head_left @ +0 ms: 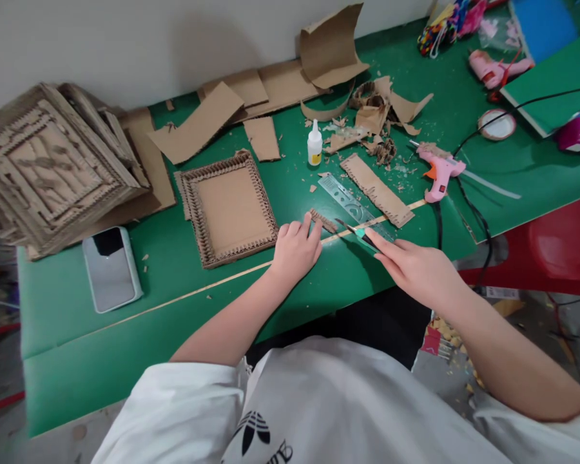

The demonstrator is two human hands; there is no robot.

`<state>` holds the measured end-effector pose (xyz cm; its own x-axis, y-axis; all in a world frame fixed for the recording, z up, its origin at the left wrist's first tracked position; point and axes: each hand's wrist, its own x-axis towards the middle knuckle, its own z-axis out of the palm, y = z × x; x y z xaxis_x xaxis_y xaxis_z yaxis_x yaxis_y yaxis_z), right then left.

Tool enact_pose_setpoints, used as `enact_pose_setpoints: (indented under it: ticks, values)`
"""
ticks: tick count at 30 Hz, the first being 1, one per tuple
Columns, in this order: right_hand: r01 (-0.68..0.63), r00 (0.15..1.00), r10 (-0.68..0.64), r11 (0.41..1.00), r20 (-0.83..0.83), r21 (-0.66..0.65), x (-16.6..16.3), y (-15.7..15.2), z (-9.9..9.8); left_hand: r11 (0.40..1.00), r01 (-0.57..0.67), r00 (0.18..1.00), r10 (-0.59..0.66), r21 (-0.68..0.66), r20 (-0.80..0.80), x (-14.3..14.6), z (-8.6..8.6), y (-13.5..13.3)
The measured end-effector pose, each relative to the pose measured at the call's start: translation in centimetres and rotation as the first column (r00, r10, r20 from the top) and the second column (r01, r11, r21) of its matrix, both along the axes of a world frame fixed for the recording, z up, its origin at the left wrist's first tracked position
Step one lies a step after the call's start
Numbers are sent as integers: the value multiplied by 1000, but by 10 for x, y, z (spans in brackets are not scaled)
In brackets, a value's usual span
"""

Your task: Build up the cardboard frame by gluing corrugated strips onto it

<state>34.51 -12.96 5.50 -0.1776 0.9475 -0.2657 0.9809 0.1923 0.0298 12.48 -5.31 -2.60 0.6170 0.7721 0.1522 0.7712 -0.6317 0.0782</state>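
My right hand [410,264] is wrapped round a utility knife [365,238] with a green handle, its blade pointing left. The blade tip is close to the right end of a short corrugated cardboard strip [323,220]. My left hand [297,245] pins the strip's left end to the table with its fingertips. Beside the left hand lies a square cardboard tray [229,212] with a ridged corrugated border. A clear ruler [350,200] lies just beyond the strip, partly behind the knife. Farther back is a longer cardboard piece [377,190] with ragged edges.
On the green table [174,290] stand a glue bottle [314,147], a pink glue gun [439,169] with a cable, and cardboard scraps [372,109]. A phone [111,267] lies left, before stacked cardboard frames [53,161]. A red stool [555,245] is right.
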Motion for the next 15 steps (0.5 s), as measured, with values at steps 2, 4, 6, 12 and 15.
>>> enact_pose_setpoints:
  ticks: [2, 4, 6, 12, 15]
  values:
    - [-39, 999, 39, 999, 26, -27, -7, 9, 0, 1000, 3, 1000, -3, -17, 7, -1, 0, -1]
    - [-65, 996, 68, 996, 51, -62, -15, 20, -2, 1000, -1, 1000, 2, -29, 22, -2, 0, -1]
    - [-74, 995, 78, 995, 56, -72, -21, 29, -4, 1000, -2, 999, 2, -15, 37, -3, 0, -2]
    - [-81, 996, 82, 994, 18, -70, -27, 41, -8, 1000, 22, 997, -22, 4, 80, -3, -2, -2]
    - [-76, 997, 77, 994, 9, -76, -29, 40, -8, 1000, 13, 995, -11, -21, 102, -2, -2, -2]
